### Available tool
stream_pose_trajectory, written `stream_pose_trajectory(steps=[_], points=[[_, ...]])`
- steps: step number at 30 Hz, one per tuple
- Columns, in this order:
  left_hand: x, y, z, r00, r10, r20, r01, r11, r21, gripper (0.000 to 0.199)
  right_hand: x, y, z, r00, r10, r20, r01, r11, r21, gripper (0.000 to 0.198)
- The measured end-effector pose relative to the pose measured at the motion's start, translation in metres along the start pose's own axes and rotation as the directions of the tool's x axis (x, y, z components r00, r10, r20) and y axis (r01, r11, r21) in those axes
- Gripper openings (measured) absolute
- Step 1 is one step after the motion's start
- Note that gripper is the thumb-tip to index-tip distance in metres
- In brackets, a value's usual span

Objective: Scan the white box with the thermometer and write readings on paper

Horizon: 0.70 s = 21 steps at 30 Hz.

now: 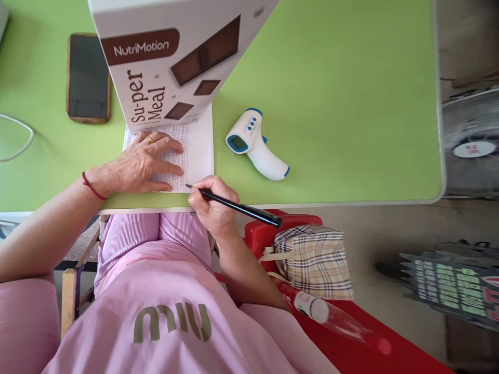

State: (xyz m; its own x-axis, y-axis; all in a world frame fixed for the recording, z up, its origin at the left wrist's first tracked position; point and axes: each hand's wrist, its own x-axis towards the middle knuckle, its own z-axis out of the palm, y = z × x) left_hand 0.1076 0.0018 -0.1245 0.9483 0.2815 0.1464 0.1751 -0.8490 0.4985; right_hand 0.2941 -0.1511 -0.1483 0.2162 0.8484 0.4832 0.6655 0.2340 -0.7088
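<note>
A white sheet of paper (201,150), covered with small rows of handwriting on its left part, lies at the near edge of the table. My left hand (146,161) rests flat on it with the fingers spread. Between the fingers of my right hand (213,204) is a black pen (241,208), its tip at the paper's lower part. A white box (156,78) printed "NutriMotion Su-per Meal" stands over the far end of the sheet and hides it there. To the right of the paper lies a white and blue infrared thermometer (255,145).
A smartphone (89,78) in a brown case lies left of the box on the green table (343,104). A white cable (23,124) curves at the far left. Below right, a red chair (323,332) bears a plaid bag (315,259) and a plastic bottle (335,317).
</note>
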Motion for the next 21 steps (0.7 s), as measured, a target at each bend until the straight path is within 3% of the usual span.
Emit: stream_pose_trajectory(steps=[9,16,21], points=[[-0.0001,-0.0002,0.0004,1.000,-0.006,-0.004,0.006,1.000,-0.013,0.030,-0.0006,0.0006,-0.0010,0.999,0.028,0.020,-0.029,1.000,0.014,0.009],[-0.0004,-0.0018,0.0022,1.000,-0.003,-0.028,0.003,1.000,-0.027,0.029,-0.0018,0.0016,-0.0022,0.989,0.141,0.046,-0.141,0.990,0.002,0.012],[-0.0001,-0.0011,0.0017,1.000,-0.007,-0.027,0.006,0.999,-0.048,0.028,-0.0011,0.0011,-0.0015,0.993,0.114,0.041,-0.113,0.993,-0.013,0.012]])
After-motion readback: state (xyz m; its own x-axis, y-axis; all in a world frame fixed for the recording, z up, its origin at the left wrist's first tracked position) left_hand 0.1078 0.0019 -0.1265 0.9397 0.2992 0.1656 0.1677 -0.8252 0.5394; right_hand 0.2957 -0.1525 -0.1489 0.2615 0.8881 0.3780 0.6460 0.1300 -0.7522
